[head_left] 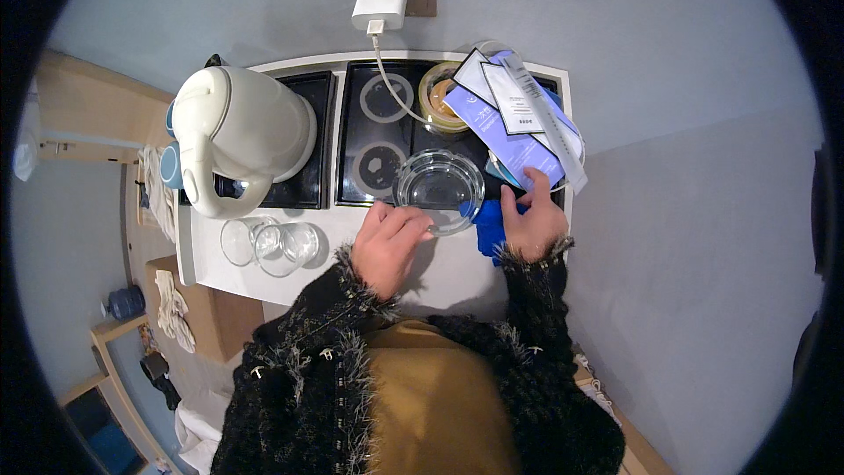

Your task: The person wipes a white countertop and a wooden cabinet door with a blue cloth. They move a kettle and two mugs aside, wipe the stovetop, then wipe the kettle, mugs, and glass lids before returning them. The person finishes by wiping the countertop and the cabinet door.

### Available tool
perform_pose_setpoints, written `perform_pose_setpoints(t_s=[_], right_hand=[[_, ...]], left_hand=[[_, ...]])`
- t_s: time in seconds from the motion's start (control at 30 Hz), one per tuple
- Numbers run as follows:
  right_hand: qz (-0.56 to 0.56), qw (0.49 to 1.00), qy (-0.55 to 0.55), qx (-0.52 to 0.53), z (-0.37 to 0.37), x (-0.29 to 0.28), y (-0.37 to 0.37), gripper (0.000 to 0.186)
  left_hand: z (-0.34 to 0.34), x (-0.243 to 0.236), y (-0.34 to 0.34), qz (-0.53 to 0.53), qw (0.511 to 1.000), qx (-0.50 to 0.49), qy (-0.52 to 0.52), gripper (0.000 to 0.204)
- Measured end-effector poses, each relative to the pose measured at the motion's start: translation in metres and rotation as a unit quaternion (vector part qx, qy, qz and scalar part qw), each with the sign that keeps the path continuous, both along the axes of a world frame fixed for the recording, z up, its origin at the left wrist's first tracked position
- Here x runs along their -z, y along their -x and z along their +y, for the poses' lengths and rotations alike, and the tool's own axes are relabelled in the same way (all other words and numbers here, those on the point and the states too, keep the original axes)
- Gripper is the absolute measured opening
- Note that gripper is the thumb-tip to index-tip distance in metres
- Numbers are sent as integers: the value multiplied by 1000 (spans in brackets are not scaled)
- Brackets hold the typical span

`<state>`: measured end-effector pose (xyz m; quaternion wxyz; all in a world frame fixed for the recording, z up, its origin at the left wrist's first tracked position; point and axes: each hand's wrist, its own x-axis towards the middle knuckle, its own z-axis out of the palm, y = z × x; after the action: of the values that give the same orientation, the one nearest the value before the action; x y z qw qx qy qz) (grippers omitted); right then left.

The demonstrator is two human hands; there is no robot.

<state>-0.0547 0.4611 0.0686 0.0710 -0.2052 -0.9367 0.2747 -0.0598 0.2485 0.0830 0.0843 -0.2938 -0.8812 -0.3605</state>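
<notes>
My left hand [382,251] has its fingers closed on the near left rim of a clear glass bowl [440,185], which is over the front edge of a black tray [369,127]. My right hand [534,224] is beside the bowl, over a bright blue cloth [488,229], with thumb and fingers apart near the lower end of a pile of lilac and white packets [475,114]. Behind the bowl, a yellowish round container [432,110] is partly covered by those packets.
A cream kettle [246,123] stands left, with blue cups [170,167] behind it and drinking glasses [290,251] in front. A white charger [380,2] in the wall socket trails a cable across the black tray. Grey walls border the back and right.
</notes>
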Motion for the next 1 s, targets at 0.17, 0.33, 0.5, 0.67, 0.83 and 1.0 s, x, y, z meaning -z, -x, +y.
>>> perform_pose_setpoints(t_s=[0.17,0.33,0.5,0.67,0.83,1.0], right_hand=[[86,975,206,-11,9,-23,-26,31],[171,929,329,19,16,-44,-52,37],[246,903,147,-320,-27,-39,-68,33],[270,879,48,-390,-54,-27,-65,40],[178,895,335,-234,-46,-24,-63,48],[275,878,74,-386,-59,-33,-77,49]], left_hand=[[-20,-15,-19,-137,989,-20,-49,19],[-33,-22,-39,-351,913,-38,-203,20],[-28,-18,-49,-398,883,-5,-250,17],[-27,-13,-55,-364,891,10,-271,19],[-41,-21,-63,-420,882,17,-214,19],[-30,-18,-64,-401,868,-4,-293,19]])
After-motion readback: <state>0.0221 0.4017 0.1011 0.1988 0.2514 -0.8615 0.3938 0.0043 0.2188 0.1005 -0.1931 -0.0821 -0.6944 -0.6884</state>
